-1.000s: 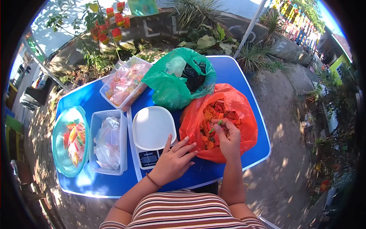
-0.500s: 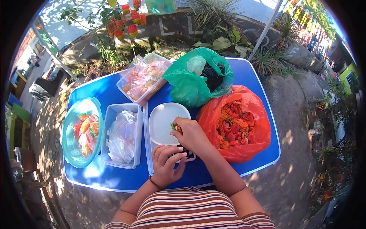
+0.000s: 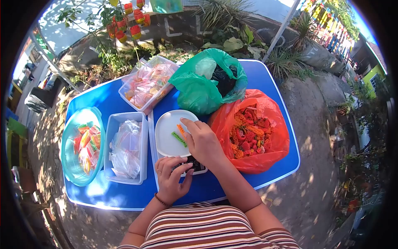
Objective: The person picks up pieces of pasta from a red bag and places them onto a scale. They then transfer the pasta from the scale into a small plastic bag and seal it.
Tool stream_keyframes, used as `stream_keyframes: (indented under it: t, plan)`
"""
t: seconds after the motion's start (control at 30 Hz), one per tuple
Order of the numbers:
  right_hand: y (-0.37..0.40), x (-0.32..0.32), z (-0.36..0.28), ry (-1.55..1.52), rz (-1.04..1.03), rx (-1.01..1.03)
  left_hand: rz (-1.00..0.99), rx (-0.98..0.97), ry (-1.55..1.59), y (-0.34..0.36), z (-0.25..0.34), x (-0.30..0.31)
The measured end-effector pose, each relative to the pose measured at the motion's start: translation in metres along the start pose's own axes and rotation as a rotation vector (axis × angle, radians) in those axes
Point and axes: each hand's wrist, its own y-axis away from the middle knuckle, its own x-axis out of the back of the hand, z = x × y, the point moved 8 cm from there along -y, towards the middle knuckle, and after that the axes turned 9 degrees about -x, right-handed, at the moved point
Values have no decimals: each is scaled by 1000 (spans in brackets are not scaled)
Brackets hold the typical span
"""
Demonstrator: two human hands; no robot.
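Observation:
A white kitchen scale with a white square-edged plate stands before me. On the plate lie a green crinkled strip and an orange crinkled strip. My right hand hovers over the plate's right side, thumb and fingers apart around the orange strip and partly covering it. At the front of the scale, my left hand is loosely curled, thumb away from the fingers, holding nothing. Right of the scale, an orange plastic bag gapes, full of red and orange crinkled pieces.
A green plastic bag with a black bag inside sits behind. To the left are a clear tub of plastic bags, a teal basket of filled packets and another tub of packets. All stand on the blue table.
My right hand has loosened its fingers over the plate, and the green and orange strips now lie there in view. My left hand stays by the scale. The view has shifted slightly.

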Motion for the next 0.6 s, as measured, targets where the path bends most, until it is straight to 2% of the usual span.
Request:
stream_keyframes:
  t: [0.07, 0.13, 0.2, 0.3, 0.4, 0.5, 0.6]
  plan:
    - [5, 33, -5, -21, 94, -1, -13, 6, 13, -1, 0, -1]
    - [15, 77, 7, 3, 276, -44, -26, 12, 21, 0, -2, -2]
    - [25, 108, 41, 82, 335, -277, -38, 20, 30, 2, -3, -4]
    - [36, 114, 99, 203, 167, -451, -58, 24, 51, 2, -2, -10]
    - [39, 96, 108, 420, 21, -457, -78, 13, 77, -1, 1, -18]
    - [37, 86, 98, 602, 124, -319, -78, 0, 101, -5, 7, -23]
    - [40, 99, 98, 548, 197, -405, -91, 0, 111, -5, 7, -24]
